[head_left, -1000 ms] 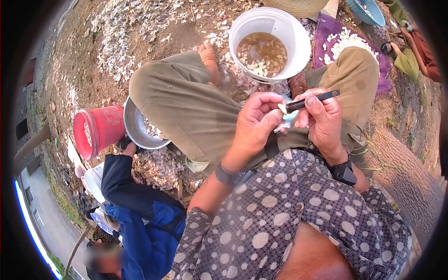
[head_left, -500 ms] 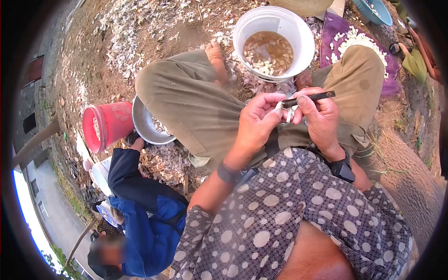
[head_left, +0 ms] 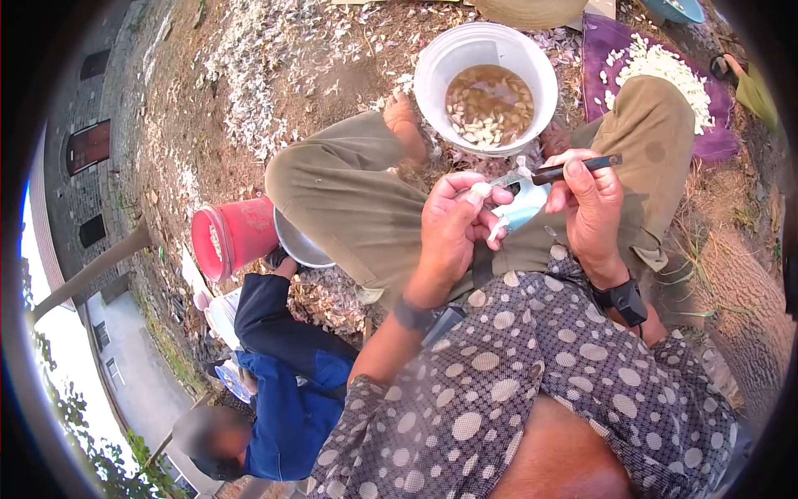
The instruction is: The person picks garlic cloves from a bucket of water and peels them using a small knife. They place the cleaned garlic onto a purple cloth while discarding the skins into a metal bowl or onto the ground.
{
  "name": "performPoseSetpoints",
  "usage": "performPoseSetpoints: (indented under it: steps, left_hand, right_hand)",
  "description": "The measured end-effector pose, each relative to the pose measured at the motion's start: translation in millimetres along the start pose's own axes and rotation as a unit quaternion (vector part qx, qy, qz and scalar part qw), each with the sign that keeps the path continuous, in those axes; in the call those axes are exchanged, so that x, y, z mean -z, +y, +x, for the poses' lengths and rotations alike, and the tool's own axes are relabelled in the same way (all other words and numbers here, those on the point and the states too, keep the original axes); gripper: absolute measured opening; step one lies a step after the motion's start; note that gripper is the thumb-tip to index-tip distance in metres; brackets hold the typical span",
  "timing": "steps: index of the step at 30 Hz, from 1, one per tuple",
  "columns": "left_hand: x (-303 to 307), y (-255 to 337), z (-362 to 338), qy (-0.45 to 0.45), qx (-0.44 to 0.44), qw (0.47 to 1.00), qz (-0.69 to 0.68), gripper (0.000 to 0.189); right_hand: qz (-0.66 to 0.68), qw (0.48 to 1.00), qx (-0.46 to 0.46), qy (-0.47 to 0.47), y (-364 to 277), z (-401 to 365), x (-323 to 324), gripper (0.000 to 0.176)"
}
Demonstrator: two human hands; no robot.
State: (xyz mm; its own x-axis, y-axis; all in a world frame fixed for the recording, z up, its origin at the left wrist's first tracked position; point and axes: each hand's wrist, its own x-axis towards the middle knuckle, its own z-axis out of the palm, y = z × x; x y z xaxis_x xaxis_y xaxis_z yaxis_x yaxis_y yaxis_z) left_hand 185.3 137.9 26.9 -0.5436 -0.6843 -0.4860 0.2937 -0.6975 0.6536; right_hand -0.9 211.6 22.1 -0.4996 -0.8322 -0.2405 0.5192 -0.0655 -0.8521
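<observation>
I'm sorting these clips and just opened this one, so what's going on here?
A seated person's left hand pinches a pale piece, while the right hand grips a dark-handled tool, apparently a knife. A light blue thing shows between the hands; what it is, I can't tell. In front stands a white bucket of brownish liquid with pale pieces in it. More white pieces lie on a purple cloth to the right.

Pale piece (head_left: 480, 190) half hidden by left hand (head_left: 453, 223), black tool (head_left: 602, 162) partly covered by right hand (head_left: 592, 204), metal bowl (head_left: 301, 244) left of both partly behind a knee (head_left: 306, 162), blue bowl (head_left: 675, 10) beyond them cut by top edge, co-worker's head (head_left: 212, 439) far left, blurred
</observation>
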Motion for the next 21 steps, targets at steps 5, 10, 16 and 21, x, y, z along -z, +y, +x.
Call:
performPoseSetpoints:
  steps: [5, 10, 16, 21]
  left_hand:
    - [-19.2, 2.3, 4.8, 0.005, -0.028, 0.987, 0.158, 0.017]
    - [-31.8, 2.1, 3.7, -0.026, -0.048, 0.972, 0.230, 0.019]
    - [-46.4, -0.9, 1.5, -0.016, -0.060, 0.958, 0.278, 0.014]
    - [-39.0, -1.9, 0.2, -0.019, -0.073, 0.963, 0.259, 0.014]
  right_hand:
    - [-0.065, 0.996, -0.030, -0.057, -1.0, -7.5, 13.5, 0.013]
    - [-0.064, 0.996, 0.036, -0.049, -2.0, -15.5, 10.1, 0.017]
    - [-0.009, 1.000, 0.017, -0.025, 2.5, -17.7, 13.3, 0.020]
    - [-0.033, 0.999, 0.030, -0.022, 7.9, -18.9, 3.4, 0.022]
